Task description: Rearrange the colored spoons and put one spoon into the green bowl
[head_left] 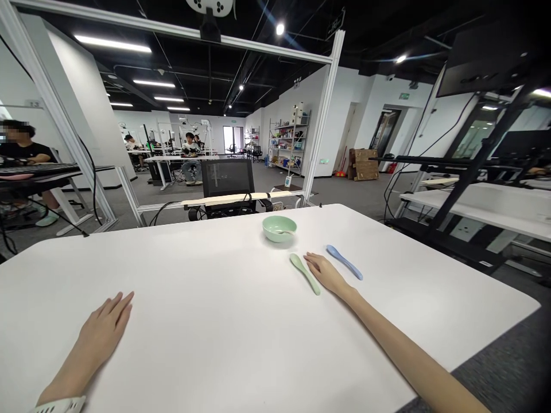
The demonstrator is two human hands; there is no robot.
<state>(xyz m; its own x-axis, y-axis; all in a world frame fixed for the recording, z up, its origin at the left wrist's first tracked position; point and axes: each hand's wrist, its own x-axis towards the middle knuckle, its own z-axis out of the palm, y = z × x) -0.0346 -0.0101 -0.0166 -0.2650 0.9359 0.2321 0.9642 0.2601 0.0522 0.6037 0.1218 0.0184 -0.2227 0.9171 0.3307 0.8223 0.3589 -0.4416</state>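
Note:
My right hand [326,272] lies on the white table between two spoons, with its fingers stretched out and nothing in it. Just left of its fingers is a light green spoon [306,275], bowl end pointing away from me. On its right lies a blue spoon [345,263], a little apart from the hand. Beyond them stands a green bowl [275,231], with a pale spoon [284,232] resting inside. Far to the left, my left hand [104,327] rests flat on the tabletop, fingers extended, touching no object but the table.
The white table [206,310] has rounded corners and a far edge just behind the bowl. A metal frame [321,115] rises beyond it, with a black mesh chair [229,179] behind. At right stands a dark monitor stand [460,155]. Several people sit at desks farther off.

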